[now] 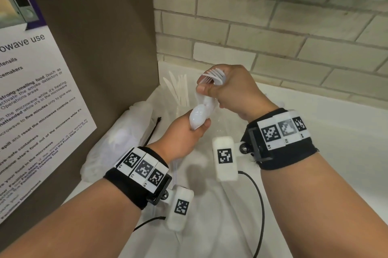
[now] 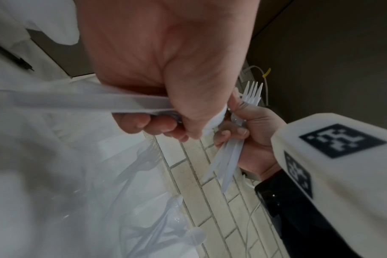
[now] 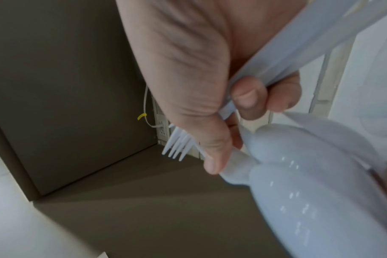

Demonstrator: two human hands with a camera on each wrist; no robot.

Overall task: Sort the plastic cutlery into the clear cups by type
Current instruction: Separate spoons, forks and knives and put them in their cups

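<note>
Head view: at frame centre the left hand (image 1: 184, 134) is clenching white glossy plastic spoons (image 1: 198, 119) by the bowls, while the right hand (image 1: 228, 87) is gripping white plastic forks (image 1: 214, 76). Pale plastic knives (image 1: 178, 87) are standing in a clear cup (image 1: 184, 108) behind.

Left wrist view: fork handles (image 2: 227, 164) are fanning below the right fist.

Right wrist view: the spoons are looking light, slippery and brittle; the handles are likely offering the safer grip.

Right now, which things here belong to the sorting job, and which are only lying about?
Job:
spoons in left hand
forks in right hand
knives standing at the back

Lying about:
microwave notice
black pen
plastic bag
</note>
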